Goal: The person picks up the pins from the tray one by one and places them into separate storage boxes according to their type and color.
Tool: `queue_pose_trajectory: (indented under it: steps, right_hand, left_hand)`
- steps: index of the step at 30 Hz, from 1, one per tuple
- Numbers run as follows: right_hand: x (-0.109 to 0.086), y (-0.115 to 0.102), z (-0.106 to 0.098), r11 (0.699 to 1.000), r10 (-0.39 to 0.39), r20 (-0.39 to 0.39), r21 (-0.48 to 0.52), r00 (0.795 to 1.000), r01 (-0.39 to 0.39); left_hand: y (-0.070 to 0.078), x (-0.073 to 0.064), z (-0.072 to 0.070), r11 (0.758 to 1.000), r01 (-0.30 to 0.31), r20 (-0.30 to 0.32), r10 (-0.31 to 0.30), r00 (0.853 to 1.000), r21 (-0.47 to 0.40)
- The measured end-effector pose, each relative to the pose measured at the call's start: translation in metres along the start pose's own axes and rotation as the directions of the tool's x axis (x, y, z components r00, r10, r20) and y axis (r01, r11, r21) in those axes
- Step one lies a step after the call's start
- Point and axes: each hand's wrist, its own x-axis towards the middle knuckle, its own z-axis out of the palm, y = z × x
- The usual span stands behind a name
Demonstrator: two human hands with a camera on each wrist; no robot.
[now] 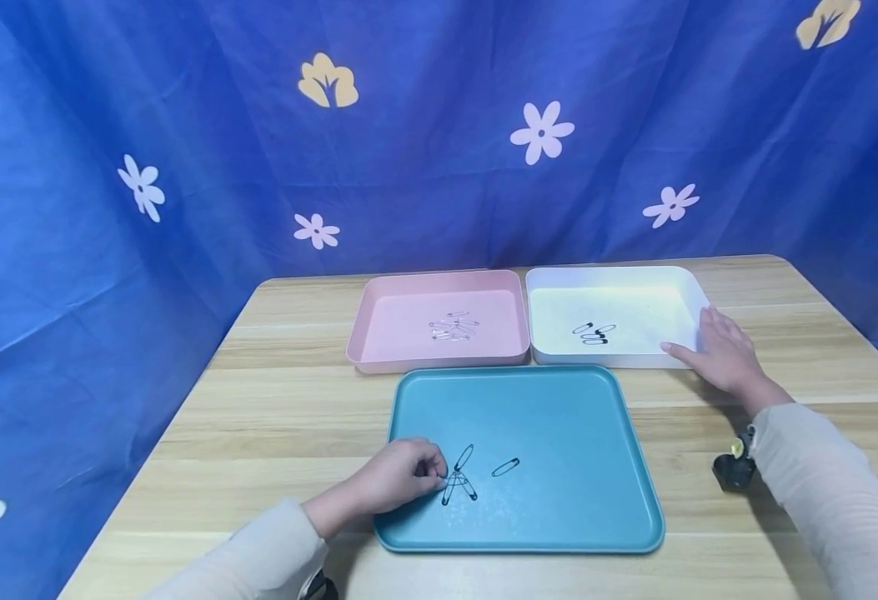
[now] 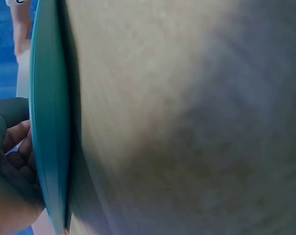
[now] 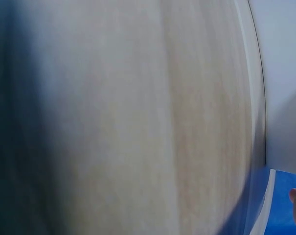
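Observation:
My left hand (image 1: 401,477) is low over the left part of the teal tray (image 1: 559,500), fingers curled, thumb and index finger pinching the end of a pale safety pin beside a small cluster of black safety pins (image 1: 470,487). Another black safety pin (image 1: 506,467) lies apart, to the right of the cluster. At the front right corner of the white tray (image 1: 596,361), my right hand (image 1: 724,354) rests with fingers spread, thumb at the front rim. In the left wrist view the tray's raised rim (image 2: 52,112) hides the fingertips.
Silver safety pins (image 1: 454,327) lie in the pink tray (image 1: 439,364), back left. Several black safety pins (image 1: 594,335) lie in the white tray alongside it. The trays stand on a wooden table (image 1: 288,392), with a blue flowered curtain (image 1: 423,167) behind.

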Motion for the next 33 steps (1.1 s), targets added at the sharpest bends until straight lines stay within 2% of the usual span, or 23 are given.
queue_pose_trajectory:
  steps: [6,12,15,22,25,33]
  right_hand:
    - [-0.001,0.0,0.001,1.0,0.005,0.006,0.0,1.0,-0.005]
    - [-0.002,-0.002,0.0,1.0,0.01,0.013,0.01,1.0,-0.01]
    - [-0.001,-0.002,-0.001,1.0,0.007,0.013,0.011,1.0,-0.007]
    - [-0.001,-0.001,-0.002,1.0,0.004,0.014,0.011,1.0,-0.005]
    - [-0.001,-0.001,-0.002,1.0,0.008,0.017,0.012,1.0,-0.008]
    - [0.0,-0.003,-0.003,1.0,0.006,0.024,0.002,1.0,-0.006]
  left_hand:
    - [-0.001,0.001,0.0,1.0,-0.003,0.005,0.003,1.0,0.004]
    - [0.002,0.002,-0.005,0.998,0.058,0.06,-0.057,0.997,-0.019]
    - [0.004,0.004,-0.01,0.998,0.068,0.079,-0.066,0.995,-0.02]
    - [0.004,0.01,-0.017,1.0,0.019,0.109,-0.018,0.994,-0.01]
    - [0.004,0.012,-0.018,1.0,0.019,0.118,-0.016,0.993,-0.023]
    - [0.006,0.016,-0.026,0.995,0.038,0.084,-0.03,0.996,-0.096]
